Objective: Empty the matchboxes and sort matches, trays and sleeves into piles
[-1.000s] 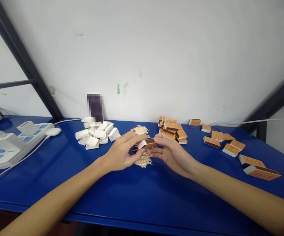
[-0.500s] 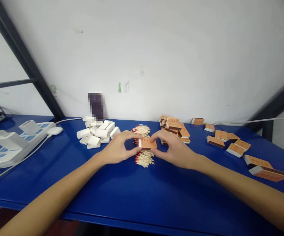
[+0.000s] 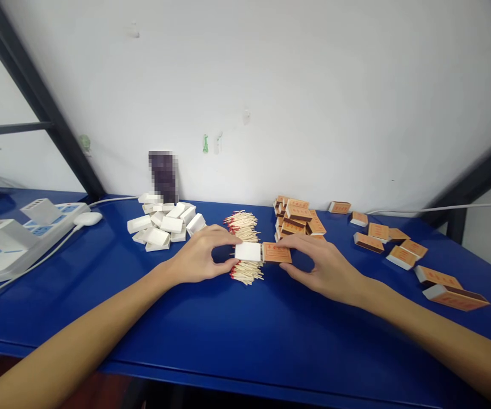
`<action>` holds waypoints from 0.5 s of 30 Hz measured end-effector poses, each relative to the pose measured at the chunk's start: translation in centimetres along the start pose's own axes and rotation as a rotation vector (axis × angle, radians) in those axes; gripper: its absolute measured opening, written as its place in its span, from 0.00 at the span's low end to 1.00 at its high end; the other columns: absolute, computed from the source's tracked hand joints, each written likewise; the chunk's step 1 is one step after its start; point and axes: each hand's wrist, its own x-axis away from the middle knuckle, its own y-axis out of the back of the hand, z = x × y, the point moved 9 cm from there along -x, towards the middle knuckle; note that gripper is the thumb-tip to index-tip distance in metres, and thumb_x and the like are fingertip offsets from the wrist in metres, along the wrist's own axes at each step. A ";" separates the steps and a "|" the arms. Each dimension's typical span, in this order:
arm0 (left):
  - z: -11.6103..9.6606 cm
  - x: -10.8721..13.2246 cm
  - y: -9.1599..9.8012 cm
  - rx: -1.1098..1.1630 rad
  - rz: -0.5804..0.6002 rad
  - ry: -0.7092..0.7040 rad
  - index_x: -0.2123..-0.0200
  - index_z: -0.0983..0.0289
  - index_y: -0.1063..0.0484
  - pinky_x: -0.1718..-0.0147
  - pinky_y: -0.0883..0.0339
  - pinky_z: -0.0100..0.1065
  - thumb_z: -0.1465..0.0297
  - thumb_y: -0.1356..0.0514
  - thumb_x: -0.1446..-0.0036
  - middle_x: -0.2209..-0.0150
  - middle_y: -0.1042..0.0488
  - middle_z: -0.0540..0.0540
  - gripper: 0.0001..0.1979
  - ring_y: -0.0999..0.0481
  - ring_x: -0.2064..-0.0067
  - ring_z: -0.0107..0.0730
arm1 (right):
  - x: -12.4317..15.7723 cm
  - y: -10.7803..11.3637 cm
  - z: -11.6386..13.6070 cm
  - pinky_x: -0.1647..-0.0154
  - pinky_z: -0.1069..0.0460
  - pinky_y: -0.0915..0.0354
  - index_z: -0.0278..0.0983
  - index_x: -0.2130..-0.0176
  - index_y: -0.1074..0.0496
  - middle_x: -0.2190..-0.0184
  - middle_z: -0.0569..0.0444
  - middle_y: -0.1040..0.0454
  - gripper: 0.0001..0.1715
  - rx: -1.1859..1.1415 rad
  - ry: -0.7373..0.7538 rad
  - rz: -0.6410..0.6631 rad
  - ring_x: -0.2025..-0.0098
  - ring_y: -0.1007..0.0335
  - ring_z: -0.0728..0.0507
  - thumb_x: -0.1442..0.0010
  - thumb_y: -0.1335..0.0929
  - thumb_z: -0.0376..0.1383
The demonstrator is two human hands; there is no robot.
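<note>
My left hand (image 3: 205,255) pinches the left end of a white matchbox tray (image 3: 248,251) between thumb and fingers. My right hand (image 3: 317,264) grips the orange matchbox sleeve (image 3: 276,253) by its right end. Tray and sleeve are in line, the sleeve's left edge right at the tray's right end; whether they still overlap I cannot tell. The tray's plain white face is up, so its inside is hidden. Beneath and behind them lies a pile of red-tipped matches (image 3: 245,227) on the blue table (image 3: 228,329).
A heap of white trays (image 3: 159,236) is left of the matches. Orange sleeves (image 3: 298,211) are piled right of them, and several matchboxes (image 3: 401,257) lie scattered farther right. A power strip (image 3: 15,258) with cables sits far left. A pixelated dark object (image 3: 164,176) leans against the wall.
The sleeve has slid right off most or all of the tray as my right hand moved right. More of the white tray shows in my left hand. The view has shifted slightly.
</note>
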 end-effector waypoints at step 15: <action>0.9 0.0 1.0 0.062 -0.116 0.119 0.52 0.63 0.23 0.54 0.25 0.42 0.66 0.35 0.42 0.55 0.19 0.58 0.15 0.20 0.54 0.38 | 3.9 10.8 -9.7 0.63 0.44 0.33 0.41 0.60 0.32 0.60 0.45 0.24 0.16 0.317 -0.469 -0.403 0.63 0.26 0.37 0.44 0.32 0.49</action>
